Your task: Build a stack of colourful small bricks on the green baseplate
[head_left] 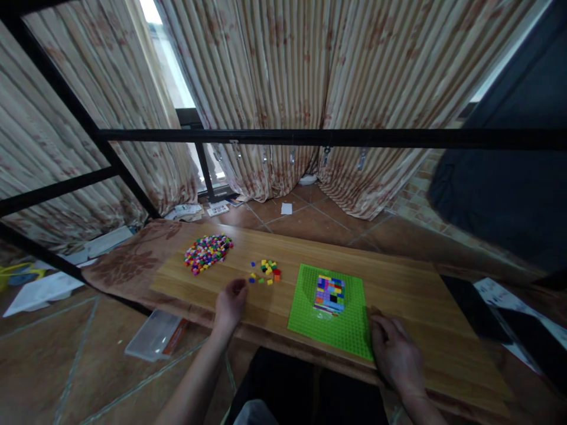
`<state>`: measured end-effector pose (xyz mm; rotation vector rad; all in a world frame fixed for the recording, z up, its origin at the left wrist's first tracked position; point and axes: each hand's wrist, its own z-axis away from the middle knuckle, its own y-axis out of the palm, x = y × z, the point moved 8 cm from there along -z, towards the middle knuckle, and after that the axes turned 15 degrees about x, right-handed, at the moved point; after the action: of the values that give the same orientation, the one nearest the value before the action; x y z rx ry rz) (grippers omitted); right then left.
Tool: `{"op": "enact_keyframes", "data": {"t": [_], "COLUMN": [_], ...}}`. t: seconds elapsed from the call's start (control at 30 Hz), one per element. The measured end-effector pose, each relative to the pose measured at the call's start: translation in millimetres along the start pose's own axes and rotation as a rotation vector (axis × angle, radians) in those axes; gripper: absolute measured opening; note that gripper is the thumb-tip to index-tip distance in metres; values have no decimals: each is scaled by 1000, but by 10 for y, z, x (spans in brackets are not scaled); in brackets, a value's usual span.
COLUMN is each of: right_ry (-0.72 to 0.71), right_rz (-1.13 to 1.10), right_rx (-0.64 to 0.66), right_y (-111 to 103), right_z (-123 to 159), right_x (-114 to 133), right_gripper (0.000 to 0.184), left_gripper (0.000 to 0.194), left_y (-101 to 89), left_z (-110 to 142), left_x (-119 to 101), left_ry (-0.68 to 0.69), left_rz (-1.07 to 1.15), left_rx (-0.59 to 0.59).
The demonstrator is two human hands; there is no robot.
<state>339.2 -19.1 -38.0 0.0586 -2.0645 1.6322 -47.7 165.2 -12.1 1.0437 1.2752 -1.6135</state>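
Note:
A green baseplate [310,313] lies on the wooden board [398,289], with a patch of coloured bricks [329,293] pressed onto its middle. My right hand [394,351] rests on the board at the plate's near right corner, fingers curled loosely and touching the plate's edge, holding nothing that I can see. My left hand [229,304] rests on the board's near edge with fingers curled under. A small scatter of loose bricks [266,271] lies just beyond it. A larger heap of mixed bricks [207,252] sits at the board's far left.
The board lies on a patterned cloth [124,265] over a low table. A black metal frame bar [310,137] crosses in front of the curtains. A clear plastic box [155,335] and papers lie on the tiled floor at left. A dark object [473,310] sits at right.

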Motion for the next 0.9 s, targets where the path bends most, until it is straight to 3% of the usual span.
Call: {"op": "enact_keyframes", "data": {"t": [0.1, 0.27, 0.4, 0.73, 0.9], "right_ry": [-6, 20, 31, 45, 33], "right_rz": [18, 42, 62, 227, 236], "right_rx": [-4, 45, 93, 184, 153], "right_y": [8, 36, 57, 107, 58], "right_z": [6, -12, -40, -149, -216], "right_x": [-22, -43, -33, 49, 168], "right_gripper": [34, 39, 45, 45, 41], "left_gripper": [24, 34, 22, 17, 15], "left_y": [-86, 83, 194, 182, 253], "left_z": [0, -135, -164, -133, -26], "left_x": [51, -128, -217, -189, -176], "left_ry": [-53, 1, 31, 66, 71], "left_rz": [-259, -509, -751, -710, -529], "left_rx": [-10, 53, 73, 69, 96]}}
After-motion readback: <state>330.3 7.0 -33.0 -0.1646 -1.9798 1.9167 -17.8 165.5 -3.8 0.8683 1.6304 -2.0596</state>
